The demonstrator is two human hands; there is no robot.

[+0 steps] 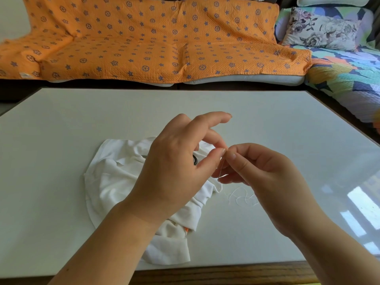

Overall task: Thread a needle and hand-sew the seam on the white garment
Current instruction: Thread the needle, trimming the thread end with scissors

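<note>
The white garment [115, 182] lies crumpled on the white table [61, 124], left of centre. Above it, my left hand [176, 167] pinches something very fine between thumb and forefinger, probably the thread end, with the other fingers raised. My right hand [257, 173] holds the thin needle [221, 169] upright between thumb and forefinger, right against the left fingertips. Loose white thread [240, 196] lies in loops on the table below my right hand. A small dark round object [195, 160] peeks out behind my left thumb, mostly hidden.
An orange patterned blanket [144, 38] covers a sofa beyond the table's far edge. A floral cushion [320, 29] and a colourful quilt [345, 75] lie at the right. The table's wooden front edge [226, 272] runs below my arms.
</note>
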